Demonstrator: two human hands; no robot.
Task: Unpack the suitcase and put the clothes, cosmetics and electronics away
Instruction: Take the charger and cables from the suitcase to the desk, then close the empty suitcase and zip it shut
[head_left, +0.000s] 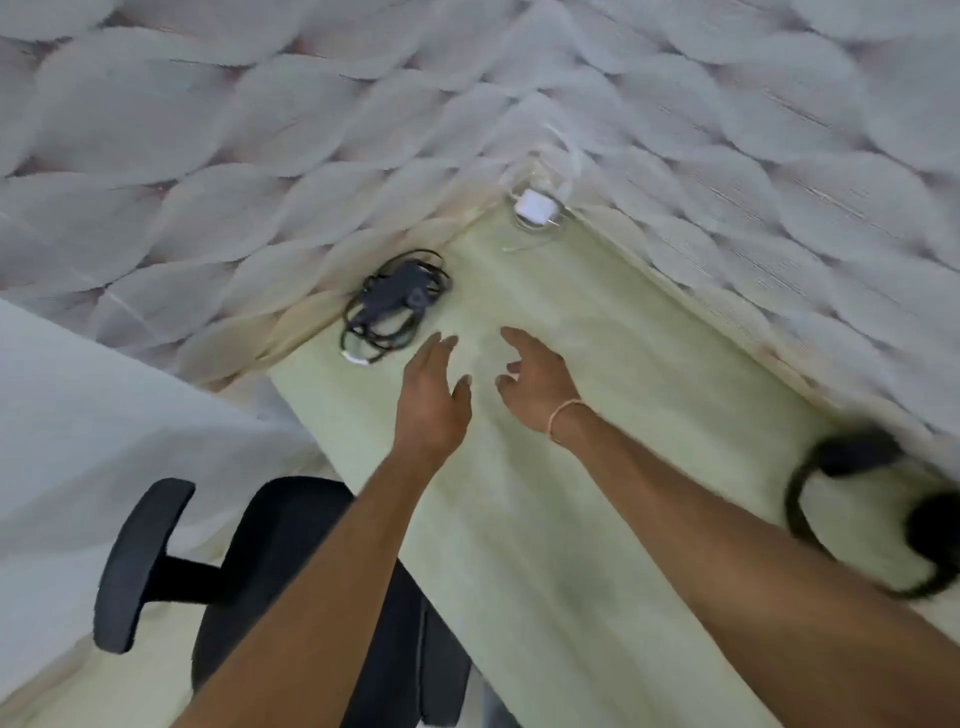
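A dark power adapter wrapped in its black coiled cable (394, 306) lies on the pale desk (597, 364) near the left wall. A small white charger with a thin white cable (534, 205) sits in the desk's far corner. Black over-ear headphones (878, 514) lie at the right edge of the view, blurred. My left hand (431, 395) hovers open over the desk, just right of the black cable, with nothing in it. My right hand (537, 382) is beside it, fingers loosely curled and holding nothing, a thin band on the wrist. The suitcase is out of view.
The desk fits into a corner of two walls (208, 130) with pale leaf-pattern paper. A black office chair (249, 566) with an armrest stands below the desk's left edge. A white cloth-like surface (78, 441) fills the left side.
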